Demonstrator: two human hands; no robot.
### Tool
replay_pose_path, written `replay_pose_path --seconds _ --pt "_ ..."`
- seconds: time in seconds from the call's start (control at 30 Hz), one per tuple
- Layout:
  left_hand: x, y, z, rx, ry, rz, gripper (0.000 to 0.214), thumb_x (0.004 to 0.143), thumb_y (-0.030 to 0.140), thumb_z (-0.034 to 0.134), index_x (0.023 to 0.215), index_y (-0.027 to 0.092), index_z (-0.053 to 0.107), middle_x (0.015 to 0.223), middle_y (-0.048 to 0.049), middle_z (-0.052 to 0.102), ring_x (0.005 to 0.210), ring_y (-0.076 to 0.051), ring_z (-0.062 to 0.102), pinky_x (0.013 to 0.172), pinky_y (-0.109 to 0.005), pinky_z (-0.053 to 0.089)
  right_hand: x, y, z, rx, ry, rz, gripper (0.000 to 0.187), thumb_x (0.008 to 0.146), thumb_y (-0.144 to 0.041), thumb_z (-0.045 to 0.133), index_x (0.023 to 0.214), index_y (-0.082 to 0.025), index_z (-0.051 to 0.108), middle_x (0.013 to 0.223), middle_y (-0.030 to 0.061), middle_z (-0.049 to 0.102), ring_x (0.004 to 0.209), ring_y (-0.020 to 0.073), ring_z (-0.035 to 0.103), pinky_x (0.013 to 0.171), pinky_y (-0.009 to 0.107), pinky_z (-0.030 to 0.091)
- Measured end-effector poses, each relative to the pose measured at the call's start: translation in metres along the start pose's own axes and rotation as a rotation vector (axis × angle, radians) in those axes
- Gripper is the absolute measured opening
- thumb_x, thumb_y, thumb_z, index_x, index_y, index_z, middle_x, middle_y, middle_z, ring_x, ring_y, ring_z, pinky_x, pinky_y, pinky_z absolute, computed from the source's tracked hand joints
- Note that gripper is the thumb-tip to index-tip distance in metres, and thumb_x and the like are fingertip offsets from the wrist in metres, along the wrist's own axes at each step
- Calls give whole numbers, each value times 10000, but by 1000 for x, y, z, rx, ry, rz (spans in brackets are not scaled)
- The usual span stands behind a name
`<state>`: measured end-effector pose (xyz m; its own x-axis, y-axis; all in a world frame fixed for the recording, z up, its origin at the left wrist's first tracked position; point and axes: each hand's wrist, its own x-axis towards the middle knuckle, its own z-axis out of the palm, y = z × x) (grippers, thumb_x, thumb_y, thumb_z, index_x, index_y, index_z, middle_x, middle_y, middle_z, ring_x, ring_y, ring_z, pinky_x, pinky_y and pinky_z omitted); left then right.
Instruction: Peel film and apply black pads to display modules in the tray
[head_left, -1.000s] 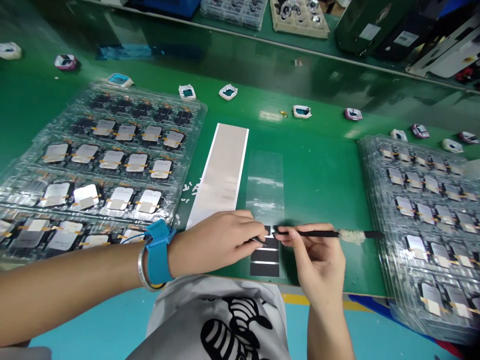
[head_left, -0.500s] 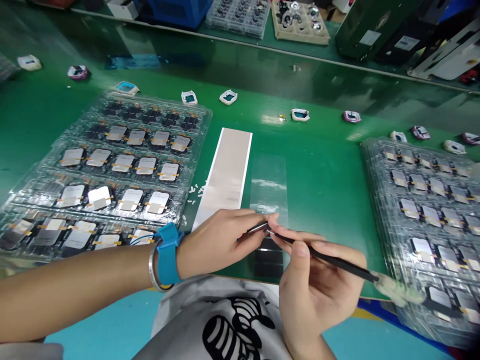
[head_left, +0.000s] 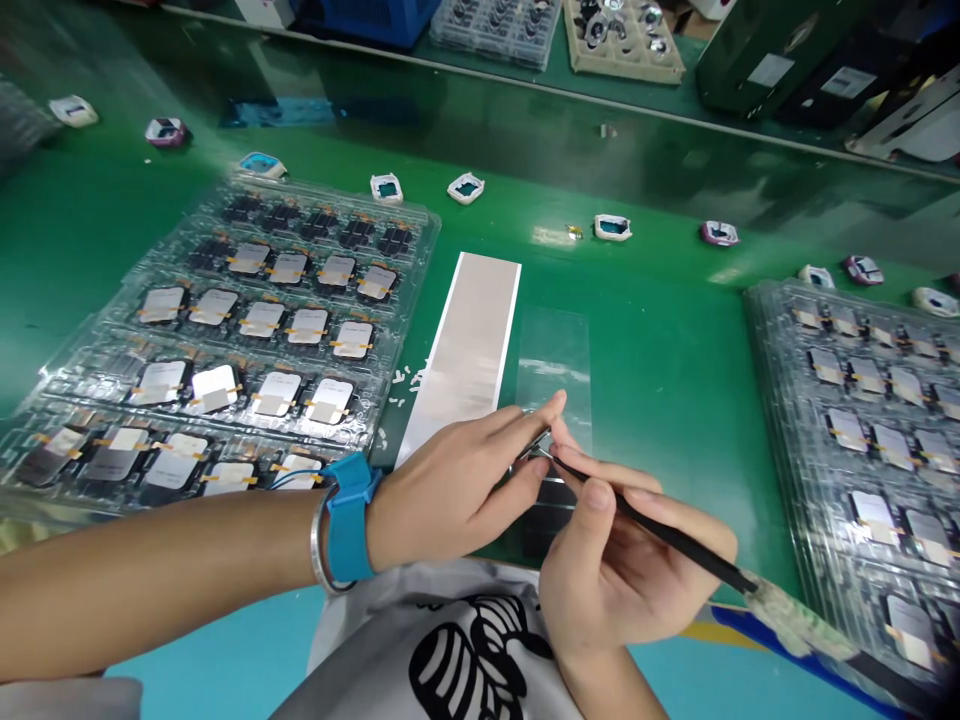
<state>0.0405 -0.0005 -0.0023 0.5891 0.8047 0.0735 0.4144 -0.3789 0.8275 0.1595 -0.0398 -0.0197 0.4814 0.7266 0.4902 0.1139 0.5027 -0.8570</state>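
Note:
My left hand (head_left: 457, 490), with a blue wrist strap (head_left: 351, 515), pinches a small flat part with a shiny edge (head_left: 534, 446). Most of that part is hidden by the fingers. My right hand (head_left: 637, 560) is closed around a slim black tool (head_left: 682, 540) whose rear is wrapped in whitish material. The tool's thin tip meets the small part at my left fingertips. Beneath the hands lies a clear plastic sheet (head_left: 555, 345), with dark rectangular pieces (head_left: 546, 518) near its lower end. A beige strip with white edges (head_left: 472, 330) lies to its left.
A clear tray (head_left: 420, 250) of small screen modules stands at left, and stacked trays (head_left: 772, 420) of similar modules at right. Several small watch-like cases (head_left: 466, 188) line the back of the green table (head_left: 675, 350). A shelf (head_left: 510, 85) with boxes runs behind. White scraps (head_left: 401, 378) lie near the strip.
The scene has shifted slightly rightward in view. My left fingertips have moved up a little, the index finger more extended. The tool's rear end shows farther toward the lower right.

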Motion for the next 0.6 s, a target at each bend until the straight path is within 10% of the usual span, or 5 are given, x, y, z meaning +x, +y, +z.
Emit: replay_pose_path --seconds 0.6 --pt "0 -1 -2 -21 0 11 525 981 221 283 1491 101 313 991 -122 606 970 -250 605 873 -436 534 5 13 -1 -11 -45 -162 343 782 108 520 1021 -132 469 899 44 701 799 180 727 776 419 650"
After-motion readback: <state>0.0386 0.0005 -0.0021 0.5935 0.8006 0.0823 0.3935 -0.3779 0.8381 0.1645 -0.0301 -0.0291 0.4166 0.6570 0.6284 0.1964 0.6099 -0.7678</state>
